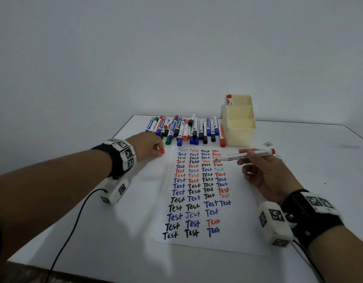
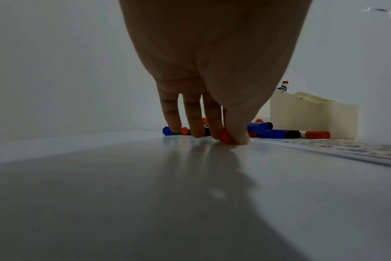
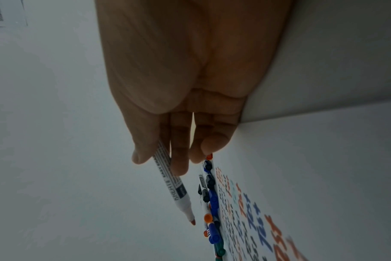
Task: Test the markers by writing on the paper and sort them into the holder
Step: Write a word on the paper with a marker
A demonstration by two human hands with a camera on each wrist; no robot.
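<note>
Item: uncapped red marker (image 1: pixel 249 155), barrel reading "EASY ERASE… BOARD PEN", pinched in my right hand (image 1: pixel 266 172) above the paper's (image 1: pixel 199 245) far edge, lengthwise left-right, tip left. My left hand (image 1: pixel 148 146) pinches its red cap (image 1: pixel 160 151) on the tabletop (image 1: pixel 319 160). Paper reads "Test" repeatedly.

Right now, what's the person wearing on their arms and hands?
Both hands, left and right, are bare, with no sleeves. Each wrist has a black strap carrying white blocks printed with black square markers. A black cable hangs from the left unit.

One paper (image 1: pixel 207 201), one holder (image 1: pixel 240 127), two hands, one loose cap (image 1: pixel 161 151).
</note>
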